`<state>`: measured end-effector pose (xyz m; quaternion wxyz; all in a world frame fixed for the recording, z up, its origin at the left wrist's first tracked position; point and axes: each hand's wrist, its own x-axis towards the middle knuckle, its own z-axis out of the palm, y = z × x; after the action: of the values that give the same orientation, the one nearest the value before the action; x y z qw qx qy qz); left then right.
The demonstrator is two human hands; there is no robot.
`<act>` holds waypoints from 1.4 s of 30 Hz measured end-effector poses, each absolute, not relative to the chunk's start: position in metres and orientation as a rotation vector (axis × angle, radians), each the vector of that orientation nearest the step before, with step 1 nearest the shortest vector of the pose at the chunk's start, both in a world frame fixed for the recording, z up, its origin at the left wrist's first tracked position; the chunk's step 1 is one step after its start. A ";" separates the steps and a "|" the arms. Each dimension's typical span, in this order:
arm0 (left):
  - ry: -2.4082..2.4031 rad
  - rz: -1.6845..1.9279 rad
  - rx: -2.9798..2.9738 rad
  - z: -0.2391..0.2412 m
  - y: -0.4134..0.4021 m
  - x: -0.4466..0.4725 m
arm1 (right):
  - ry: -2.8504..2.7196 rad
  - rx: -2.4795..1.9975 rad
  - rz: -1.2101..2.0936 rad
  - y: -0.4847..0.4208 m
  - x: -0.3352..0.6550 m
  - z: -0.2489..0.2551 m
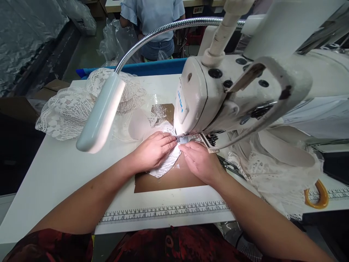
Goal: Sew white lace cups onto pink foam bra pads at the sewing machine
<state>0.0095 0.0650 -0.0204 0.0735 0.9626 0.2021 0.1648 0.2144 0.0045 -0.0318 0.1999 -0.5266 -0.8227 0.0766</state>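
Note:
A white lace piece lies under the needle area of the sewing machine, lit by its lamp. My left hand rests flat on top of this lace, fingers stretched toward the needle and pressing the fabric down. On the other side, my right hand is closed, thumb and forefinger pinching the lace's right edge just in front of the presser foot. The machine head partly hides the needle and the stitching spot. A smooth pale cup sits just beyond my left hand.
White lace is heaped at the back left, below a bent-neck lamp. More lace and cups lie at right, near scissors and an amber-coloured ring. A ruler strip runs along the front edge. Another person sits beyond the table.

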 end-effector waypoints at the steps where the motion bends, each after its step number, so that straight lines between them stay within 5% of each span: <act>1: 0.615 0.492 2.887 -0.020 0.066 0.009 | -2.302 -1.472 0.220 0.005 0.215 -0.032; 42: 0.583 0.326 2.890 -0.013 0.055 0.003 | -2.415 -1.569 0.125 -0.002 0.210 -0.026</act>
<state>0.0035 0.0552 -0.0126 0.0878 0.9706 0.1957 0.1095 0.2104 -0.0020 -0.0259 0.1291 -0.5398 -0.8307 0.0431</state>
